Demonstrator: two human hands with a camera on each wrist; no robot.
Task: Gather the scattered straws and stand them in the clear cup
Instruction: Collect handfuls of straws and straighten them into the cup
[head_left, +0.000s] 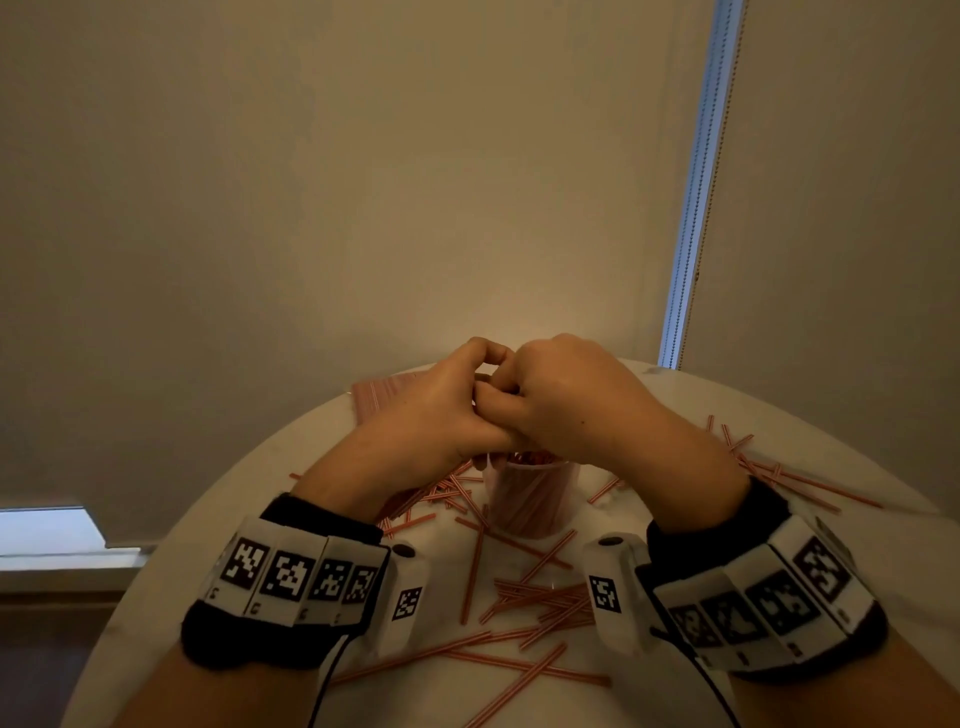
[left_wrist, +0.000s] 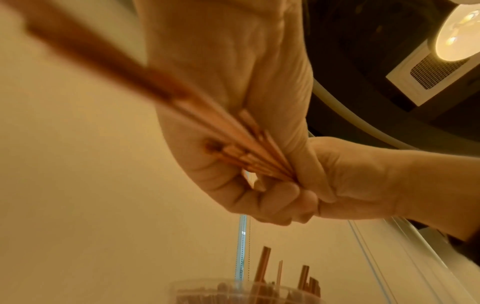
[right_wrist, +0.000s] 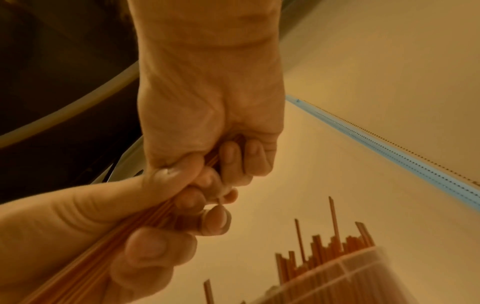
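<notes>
Both hands meet above the clear cup (head_left: 530, 496), which stands near the centre of the round white table (head_left: 779, 415). The left hand (head_left: 431, 415) has its fingers curled around a bundle of red-and-white striped straws (left_wrist: 233, 148). The right hand (head_left: 566, 400) is clamped on the same bundle; the right wrist view shows its fingers wrapped over the straws, touching the left hand's fingertips (right_wrist: 215, 222).

Hidden or unclear:
- In the head view the hands cover the bundle completely, and the cup rim is partly behind them.
- In the left wrist view the outer end of the bundle is blurred and cut off at the upper left corner of the frame.
- The number of straws in the grip cannot be determined.
- The cup holds many straws (right_wrist: 335, 248) standing upright with uneven ends; both wrist views cut off the lower part of the cup.

Surface and room:
- Loose straws (head_left: 540, 597) lie scattered across the table in front of the cup, toward its near edge, and others lie near the right edge (head_left: 769, 467).
- A flat pack of straws (head_left: 379, 395) lies at the far left edge, partly behind the left hand.
- Beige roller blinds (head_left: 363, 182) fill the background, with a strip of blue daylight (head_left: 696, 197) between two of them.
- The lighting is dim and warm.
</notes>
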